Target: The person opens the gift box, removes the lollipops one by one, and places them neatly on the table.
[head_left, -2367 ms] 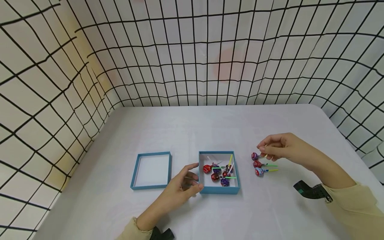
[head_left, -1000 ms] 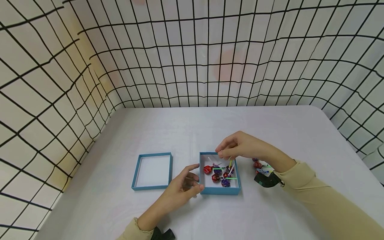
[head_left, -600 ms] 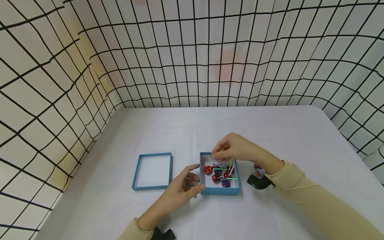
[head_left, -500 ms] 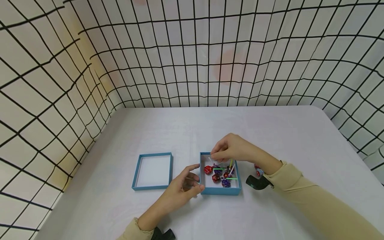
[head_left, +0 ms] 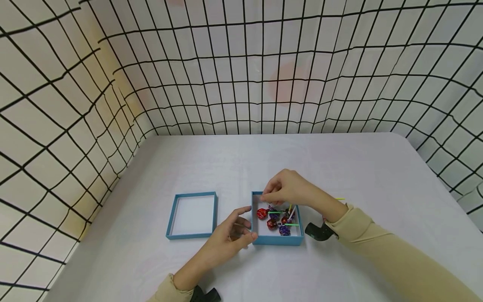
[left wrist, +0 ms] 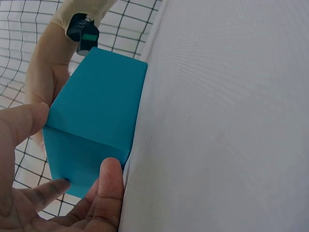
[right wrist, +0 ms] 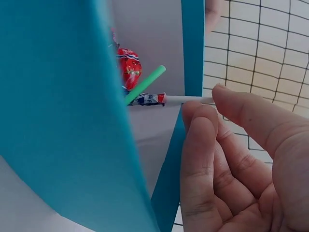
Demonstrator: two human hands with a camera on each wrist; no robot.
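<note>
A blue box (head_left: 277, 240) stands on the white-covered table with several wrapped lollipops (head_left: 262, 214) inside, their sticks green, yellow and white. My left hand (head_left: 226, 239) rests its thumb and fingertips against the box's left side and near corner, fingers mostly straight, also in the left wrist view. Over the box's far left corner, my right hand (head_left: 288, 188) reaches in. In the right wrist view its thumb and index finger pinch the white stick of a lollipop (right wrist: 149, 99). The lollipop's head is partly hidden behind the box wall.
A shallow blue-rimmed lid (head_left: 214, 214) lies left of the box. Right of the box, a yellow lollipop stick (head_left: 340, 199) shows past my right forearm, which hides the rest there. Black netting (head_left: 262, 79) encloses the table's back and sides.
My right hand has moved left from the row of three lollipops on the table to the box, then lowered into its far left corner. The left hand and box have stayed put.
</note>
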